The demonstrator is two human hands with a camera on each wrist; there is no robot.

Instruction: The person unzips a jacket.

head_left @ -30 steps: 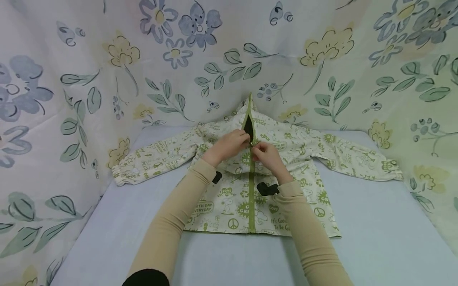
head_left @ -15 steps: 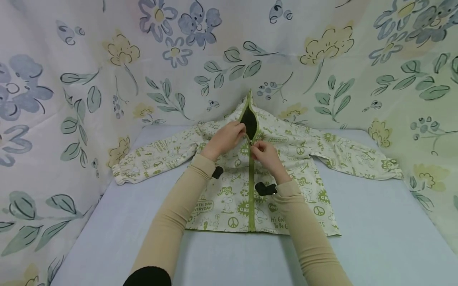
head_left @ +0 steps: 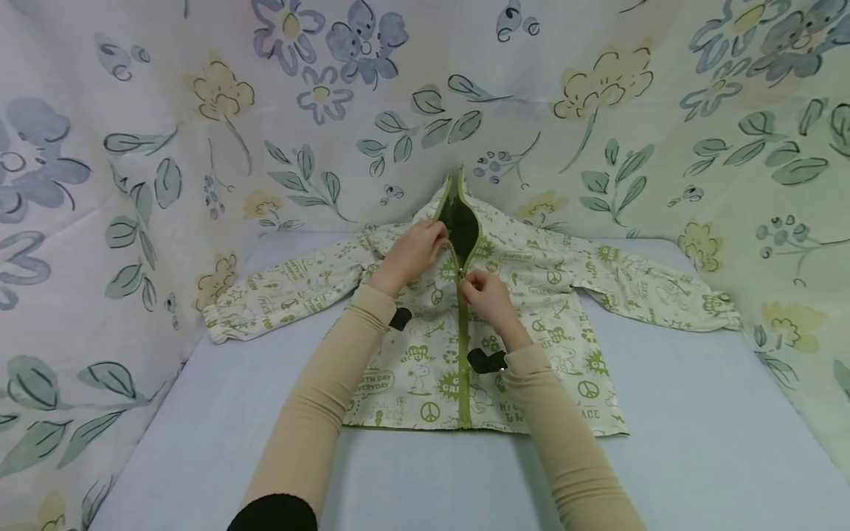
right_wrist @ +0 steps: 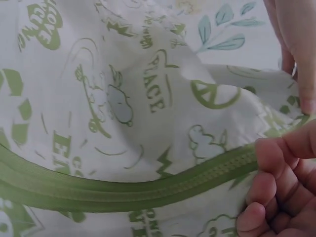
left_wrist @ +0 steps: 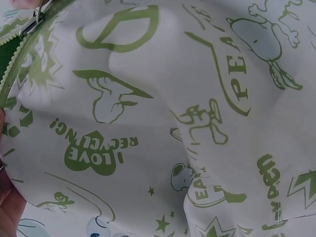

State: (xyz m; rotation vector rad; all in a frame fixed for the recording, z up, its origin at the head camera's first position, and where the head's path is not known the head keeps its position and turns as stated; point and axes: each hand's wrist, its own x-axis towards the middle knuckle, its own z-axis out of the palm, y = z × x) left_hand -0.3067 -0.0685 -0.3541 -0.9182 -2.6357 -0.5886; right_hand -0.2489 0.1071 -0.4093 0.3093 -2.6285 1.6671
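Note:
A white jacket (head_left: 418, 354) with green cartoon and lettering prints lies spread out, sleeves to both sides. Its green zipper (head_left: 463, 369) runs down the middle, closed below and parted at the collar, where a dark lining (head_left: 460, 225) shows. My left hand (head_left: 413, 254) pinches the left edge of that opening. Just below the gap, my right hand (head_left: 490, 296) pinches at the zipper pull, which its fingers mostly cover. The metal slider (left_wrist: 29, 27) appears in the left wrist view, a fingertip beside it. In the right wrist view, curled fingers (right_wrist: 264, 190) sit at the zipper band.
The jacket rests on a pale table (head_left: 265, 398). A floral cloth (head_left: 372, 147) hangs behind and at both sides. Black straps (head_left: 487, 361) show near the wrists.
The collar's gap has widened and its top edges have come apart. My left hand has drawn its edge left and slightly up. My right hand has come down slightly with the zipper pull.

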